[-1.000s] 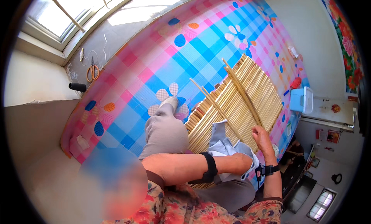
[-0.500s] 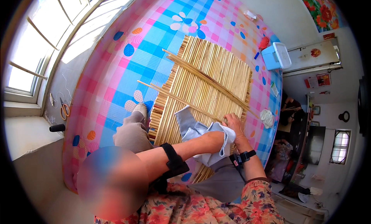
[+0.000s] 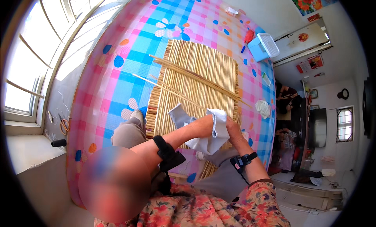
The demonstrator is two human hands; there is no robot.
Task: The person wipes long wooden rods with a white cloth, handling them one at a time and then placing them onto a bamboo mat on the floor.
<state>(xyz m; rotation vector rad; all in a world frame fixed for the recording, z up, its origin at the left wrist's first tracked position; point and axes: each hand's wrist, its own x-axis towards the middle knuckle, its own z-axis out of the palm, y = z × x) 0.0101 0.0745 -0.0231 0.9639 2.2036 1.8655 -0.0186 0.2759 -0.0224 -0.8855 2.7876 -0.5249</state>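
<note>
Head-worn fisheye, near, facing down past forearms [image 3: 184, 135] onto stick mat [image 3: 203, 60]; window [image 3: 27, 66] at left.

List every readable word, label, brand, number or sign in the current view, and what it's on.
No text can be read.
Red wall print: any text too small to read.
Black device on the right wrist: small mark, too small to read.
White packet: too small to read.
Stick mat, pale cloth: no lettering seen.

The left forearm [image 3: 180, 135] slants up from lower left, the right forearm [image 3: 255, 171] from lower right; left hand [image 3: 203, 126] and right hand [image 3: 234, 131] nearly meet near centre, fingers mostly hidden.
</note>
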